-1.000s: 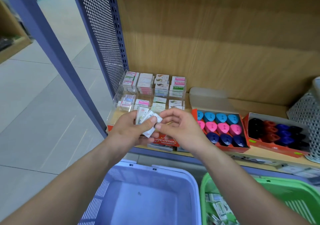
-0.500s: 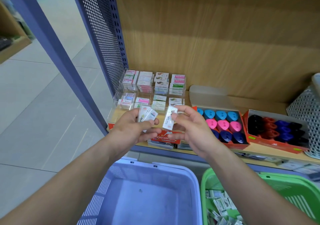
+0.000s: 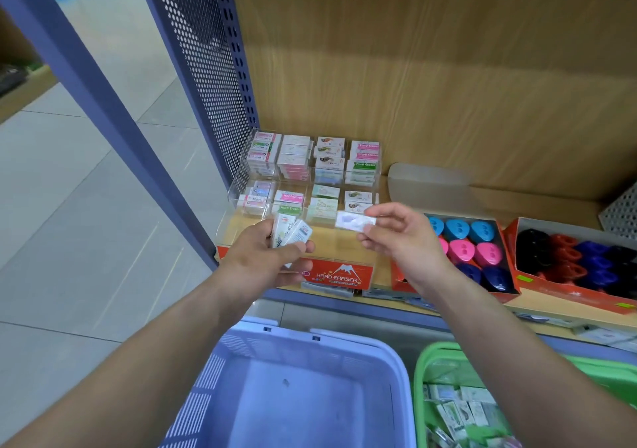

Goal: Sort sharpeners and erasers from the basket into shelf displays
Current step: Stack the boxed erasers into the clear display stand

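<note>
Moved: right hand (image 3: 400, 240) has drawn one eraser (image 3: 355, 221) from the left hand's (image 3: 265, 258) bunch and carried it up and right; the hands, close together half a second ago, are now apart.
Right hand: thumb and fingertips pinch the eraser by its right end. It is held level, just in front of the display's (image 3: 339, 275) front-right slots, and is not yet in one.
Left hand: fingers curled round a small fan of erasers (image 3: 291, 234), low before the display's front-left corner.
Supply: more erasers lie in the green basket (image 3: 418, 378) below.
Risk, slot: the eraser's print is blurred, so the matching slot cannot be told. It could easily land on the wrong stack.
Risk, grip: an end pinch is light, so the eraser may twist and fall. The loose fan could slide out while attention is on the right hand.
</note>
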The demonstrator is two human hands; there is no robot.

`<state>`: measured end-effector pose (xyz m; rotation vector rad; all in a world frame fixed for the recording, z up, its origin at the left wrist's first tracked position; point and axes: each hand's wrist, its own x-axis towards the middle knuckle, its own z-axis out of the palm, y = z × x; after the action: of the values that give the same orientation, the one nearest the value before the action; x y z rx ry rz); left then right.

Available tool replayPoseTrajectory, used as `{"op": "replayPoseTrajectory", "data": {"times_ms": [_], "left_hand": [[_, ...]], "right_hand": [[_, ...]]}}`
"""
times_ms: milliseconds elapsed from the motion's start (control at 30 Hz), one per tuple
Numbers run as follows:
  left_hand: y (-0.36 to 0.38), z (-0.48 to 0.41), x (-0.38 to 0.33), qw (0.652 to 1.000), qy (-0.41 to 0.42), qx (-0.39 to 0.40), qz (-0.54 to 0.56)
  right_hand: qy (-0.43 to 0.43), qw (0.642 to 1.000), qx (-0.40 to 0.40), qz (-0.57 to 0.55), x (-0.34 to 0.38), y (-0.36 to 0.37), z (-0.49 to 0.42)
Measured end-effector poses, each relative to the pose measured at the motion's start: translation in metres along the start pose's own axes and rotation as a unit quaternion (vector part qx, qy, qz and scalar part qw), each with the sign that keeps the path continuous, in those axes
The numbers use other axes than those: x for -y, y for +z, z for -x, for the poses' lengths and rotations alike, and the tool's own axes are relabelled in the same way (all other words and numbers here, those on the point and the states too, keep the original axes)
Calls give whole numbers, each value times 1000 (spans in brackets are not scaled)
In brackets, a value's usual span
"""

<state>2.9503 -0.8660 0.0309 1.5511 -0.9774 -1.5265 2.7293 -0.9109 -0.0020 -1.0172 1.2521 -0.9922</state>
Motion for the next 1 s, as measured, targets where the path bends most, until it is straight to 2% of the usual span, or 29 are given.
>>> {"op": "replayPoseTrajectory", "data": {"times_ms": [100, 200, 333, 400, 500, 567, 633, 667, 700, 767, 800, 833, 900, 1000], "left_hand": [[-1, -4, 1, 1000, 0, -7, -27], [-1, -7, 1, 998, 6, -16, -60], [-1, -12, 4, 996, 8, -18, -85], [-2, -14, 6, 996, 3, -18, -84], [-3, -18, 10, 998, -1, -28, -57], [-3, -19, 11, 999, 1, -35, -38], [-2, -19, 11, 999, 6, -36, -31], [-2, -18, 10, 999, 10, -36, -28], [-1, -17, 9, 999, 13, -37, -25], [2, -15, 6, 999, 13, -38, -16], [3, -14, 4, 999, 12, -38, -10], [4, -12, 3, 999, 13, -36, -6], [6, -9, 2, 999, 16, -29, 0], [8, -4, 0, 1000, 21, -18, 4]], "right_hand": [[-15, 994, -73, 83, -1, -11, -32], [-51, 968, -95, 225, -2, -16, -65], [-124, 895, -72, 423, -8, -13, -100], [-129, 859, -24, 495, -10, -12, -111], [-128, 786, 42, 603, -8, -12, -117], [-135, 749, 34, 648, -6, -13, -117], [-147, 737, 5, 660, -5, -16, -109], [-160, 747, -12, 645, -4, -16, -102], [-173, 773, -21, 610, -2, -15, -93], [-172, 865, -1, 472, 5, -4, -67], [-149, 912, 35, 380, 9, 3, -52], [-119, 945, 77, 294, 14, 11, -38], [-84, 966, 138, 200, 22, 24, -13], [-71, 973, 160, 151, 24, 34, 6]]}}
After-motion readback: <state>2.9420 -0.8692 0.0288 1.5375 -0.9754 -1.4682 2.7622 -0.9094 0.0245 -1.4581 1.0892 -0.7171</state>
